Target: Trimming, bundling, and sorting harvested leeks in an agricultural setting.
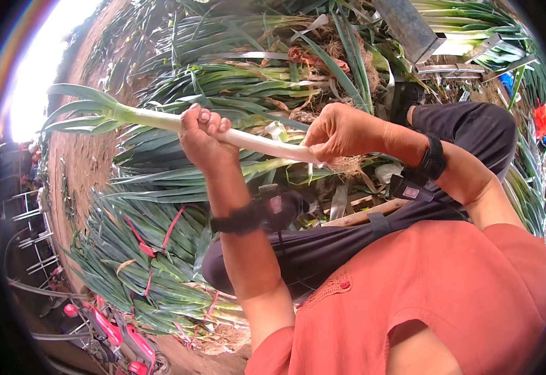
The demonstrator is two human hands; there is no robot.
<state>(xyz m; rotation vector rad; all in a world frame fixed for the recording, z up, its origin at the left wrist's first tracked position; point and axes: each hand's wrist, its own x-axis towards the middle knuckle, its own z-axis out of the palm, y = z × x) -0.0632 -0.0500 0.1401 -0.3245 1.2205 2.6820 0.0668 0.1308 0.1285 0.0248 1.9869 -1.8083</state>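
Observation:
A long leek (260,143) lies across the space in front of me, its green leaves fanning out to the left and its pale, peeled-looking stalk slanting down to the right. My left hand (209,140) is wrapped round the stalk just below the leaves. At the stalk's lower end, my right hand (343,133) is closed in a pinch, with thumb and fingers pressed together on the tip. That tip is partly hidden behind the fingers. Below the right hand, tangled roots (348,165) of other leeks show.
Heaped leeks (242,81) lie beyond my hands. Bundles tied with red bands (147,249) sit at the lower left. A metal frame (410,31) stands at the upper right, and a wooden strip (367,214) lies near my legs. Red wheeled equipment (123,337) rests at the far lower left.

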